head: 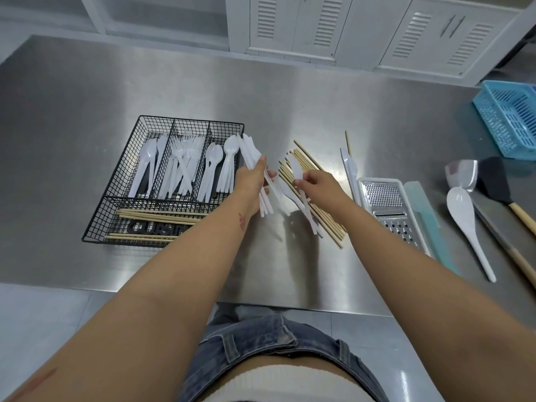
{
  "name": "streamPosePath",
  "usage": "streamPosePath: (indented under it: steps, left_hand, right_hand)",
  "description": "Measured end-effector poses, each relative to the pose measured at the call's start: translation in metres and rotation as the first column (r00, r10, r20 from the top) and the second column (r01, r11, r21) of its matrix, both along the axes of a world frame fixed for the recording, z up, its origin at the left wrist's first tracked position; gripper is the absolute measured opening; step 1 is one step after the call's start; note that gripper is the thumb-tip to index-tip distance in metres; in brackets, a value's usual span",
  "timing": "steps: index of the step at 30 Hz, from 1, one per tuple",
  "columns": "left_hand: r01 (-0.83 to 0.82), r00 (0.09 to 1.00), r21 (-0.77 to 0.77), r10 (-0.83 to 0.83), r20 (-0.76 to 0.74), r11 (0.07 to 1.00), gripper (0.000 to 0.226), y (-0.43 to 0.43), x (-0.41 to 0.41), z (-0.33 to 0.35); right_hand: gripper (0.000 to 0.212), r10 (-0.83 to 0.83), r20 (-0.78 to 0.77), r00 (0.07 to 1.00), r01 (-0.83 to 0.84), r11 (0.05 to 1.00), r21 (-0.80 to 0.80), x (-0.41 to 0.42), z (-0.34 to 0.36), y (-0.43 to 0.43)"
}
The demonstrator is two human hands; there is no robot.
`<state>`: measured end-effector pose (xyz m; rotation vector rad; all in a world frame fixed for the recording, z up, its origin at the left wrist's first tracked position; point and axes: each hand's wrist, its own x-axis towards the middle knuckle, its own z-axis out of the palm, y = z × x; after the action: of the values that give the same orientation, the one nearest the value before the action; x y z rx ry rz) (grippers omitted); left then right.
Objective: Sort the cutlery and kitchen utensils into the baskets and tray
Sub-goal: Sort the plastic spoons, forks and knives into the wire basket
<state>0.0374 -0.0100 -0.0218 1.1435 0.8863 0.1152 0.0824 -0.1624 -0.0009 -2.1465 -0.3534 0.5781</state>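
A white knife [301,189] is pinched by the right hand [314,184] over the chopsticks [311,198] on the table [87,91]. A knife bundle [255,166] is clenched in the left hand [251,181] beside the wire tray [121,169]. Knife gathering is judged under way; next, this knife must be passed to the bundle.

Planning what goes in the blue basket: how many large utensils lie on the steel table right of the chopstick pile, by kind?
Flat steel grater: 1
White plastic rice spoon: 1
Black spatula with wooden handle: 1
Steel ladle: 1
Total: 4
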Motion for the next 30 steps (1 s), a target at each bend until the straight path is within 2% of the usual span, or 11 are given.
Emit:
streamPosePath:
  steps: [5,7,11,14,17,19,21,23,26,30]
  left_hand:
    - [0.15,0.988,-0.065,-0.151,-0.024,0.987,0.031,-0.004,-0.007,-0.004]
    - [0.19,0.981,-0.115,-0.192,-0.008,0.975,0.036,-0.007,-0.009,-0.002]
    - [0.249,0.968,-0.258,-0.248,0.038,0.934,0.042,-0.014,-0.012,0.003]
    - [0.266,0.963,-0.279,-0.267,0.034,0.923,0.044,-0.014,-0.011,0.002]
    - [0.225,0.971,-0.27,-0.237,-0.013,0.936,0.041,-0.014,-0.009,0.0]
    - [0.192,0.972,-0.242,-0.218,-0.088,0.951,0.038,-0.012,-0.01,-0.001]
    - [0.174,0.969,-0.206,-0.205,-0.139,0.963,0.042,-0.009,-0.01,-0.005]
    - [0.175,0.968,-0.175,-0.201,-0.15,0.969,0.051,-0.006,-0.009,-0.009]
    - [0.201,0.967,-0.142,-0.22,-0.133,0.969,0.058,-0.004,-0.008,-0.012]
    - [0.246,0.956,-0.097,-0.258,-0.14,0.964,0.039,-0.002,-0.006,-0.02]
  right_hand:
    - [0.014,-0.043,-0.067,0.997,0.05,0.992,0.112,0.004,0.005,0.01]
    - [0.008,-0.053,-0.025,0.998,0.056,0.993,0.108,0.004,0.007,0.015]
    - [0.013,-0.11,0.045,0.993,0.105,0.989,0.101,0.003,0.006,0.021]
    - [0.013,-0.1,0.064,0.993,0.097,0.994,0.048,0.006,0.003,0.023]
    - [0.014,-0.067,0.105,0.992,0.073,0.996,-0.053,0.01,0.001,0.022]
    - [0.015,-0.023,0.168,0.985,0.063,0.97,-0.237,0.013,-0.003,0.017]
    - [0.013,0.137,0.242,0.96,0.001,0.868,-0.496,0.013,-0.01,0.007]
    - [0.02,0.3,0.266,0.916,-0.057,0.754,-0.654,0.009,-0.02,-0.001]
    - [0.028,0.445,0.285,0.849,-0.065,0.622,-0.78,0.004,-0.029,-0.004]
    - [0.02,0.537,0.328,0.778,-0.056,0.578,-0.814,0.002,-0.033,-0.003]
